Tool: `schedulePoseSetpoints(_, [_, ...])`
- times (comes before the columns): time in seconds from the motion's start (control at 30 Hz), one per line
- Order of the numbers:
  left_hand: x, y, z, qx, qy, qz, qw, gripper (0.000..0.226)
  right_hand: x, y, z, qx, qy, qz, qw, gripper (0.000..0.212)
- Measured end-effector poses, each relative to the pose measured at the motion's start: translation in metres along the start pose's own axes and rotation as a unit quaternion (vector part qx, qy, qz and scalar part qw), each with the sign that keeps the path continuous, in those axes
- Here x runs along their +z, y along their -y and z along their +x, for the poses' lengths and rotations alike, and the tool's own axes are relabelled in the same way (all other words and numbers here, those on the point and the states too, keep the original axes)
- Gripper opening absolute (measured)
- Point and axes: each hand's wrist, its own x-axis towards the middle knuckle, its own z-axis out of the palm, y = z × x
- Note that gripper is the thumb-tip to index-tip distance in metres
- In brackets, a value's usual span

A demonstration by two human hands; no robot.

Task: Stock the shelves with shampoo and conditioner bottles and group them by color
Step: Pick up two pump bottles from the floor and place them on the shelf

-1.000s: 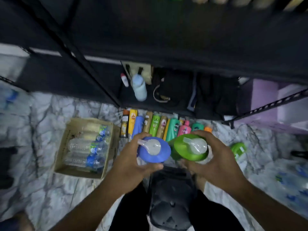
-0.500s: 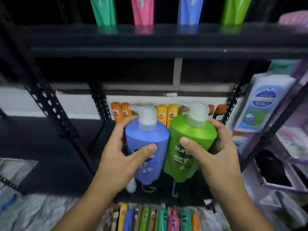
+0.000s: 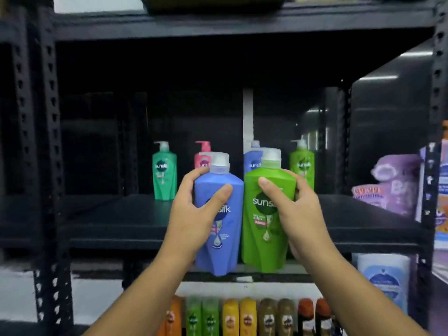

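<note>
Head view: before the shelf [image 3: 121, 219], a blue bottle [image 3: 223, 241] is clasped in curled fingers by the left hand [image 3: 191, 219], a green bottle [image 3: 264, 241] by the right hand [image 3: 300, 214]; a pink bottle [image 3: 203, 161] behind is half hidden.

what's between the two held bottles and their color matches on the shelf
Nothing visible: the held blue bottle and held green bottle are straight in front of the shelved blue bottle and shelved green bottle, only bare shelf between.

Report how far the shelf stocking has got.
Done: teal bottle, pink bottle, shelved blue bottle and shelved green bottle stand on the shelf. In hand: left hand grips a blue bottle, right hand a green bottle. Left: set each beside its matching colour.
</note>
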Motion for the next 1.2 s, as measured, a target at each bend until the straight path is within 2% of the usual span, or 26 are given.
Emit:
schedulePoseSetpoints(0.13, [0.011, 0.001, 0.045, 0.014, -0.007, 0.017, 1.0, 0.042, 0.009, 0.008, 0.045, -0.02, 0.012, -0.004, 1.0, 0.049])
schedulePoseSetpoints(0.33, [0.025, 0.015, 0.075, -0.019, -0.019, -0.005, 1.0, 0.028, 0.014, -0.002, 0.076, -0.029, 0.025, -0.035, 0.999, 0.043])
schedulePoseSetpoints(0.5, [0.027, 0.013, 0.092, 0.008, -0.011, 0.003, 1.0, 0.03, 0.019, -0.01, 0.086, -0.04, 0.025, -0.094, 0.994, 0.046])
schedulePoseSetpoints(0.6, [0.023, 0.017, 0.098, 0.044, -0.002, 0.051, 0.998, 0.036, 0.012, -0.013, 0.091, -0.022, 0.076, -0.163, 0.983, 0.059])
schedulePoseSetpoints(0.73, [0.009, 0.041, 0.106, 0.019, 0.001, 0.046, 0.999, 0.047, -0.002, -0.033, 0.087, 0.081, 0.244, -0.187, 0.948, 0.108])
schedulePoseSetpoints(0.87, [-0.015, 0.056, 0.112, 0.006, 0.119, 0.108, 0.987, 0.101, 0.009, -0.061, 0.09, 0.094, 0.229, -0.232, 0.941, 0.098])
schedulePoseSetpoints(0.93, [-0.029, 0.066, 0.112, -0.015, 0.166, 0.118, 0.979, 0.114, 0.022, -0.07, 0.098, 0.104, 0.225, -0.239, 0.939, 0.091])
schedulePoseSetpoints(1.07, [-0.057, 0.074, 0.126, -0.036, 0.187, 0.145, 0.971, 0.078, 0.057, -0.09, 0.115, 0.114, 0.233, -0.262, 0.93, 0.08])
schedulePoseSetpoints(1.2, [-0.083, 0.084, 0.147, -0.053, 0.168, 0.182, 0.967, 0.076, 0.093, -0.107, 0.134, 0.123, 0.234, -0.303, 0.916, 0.073])
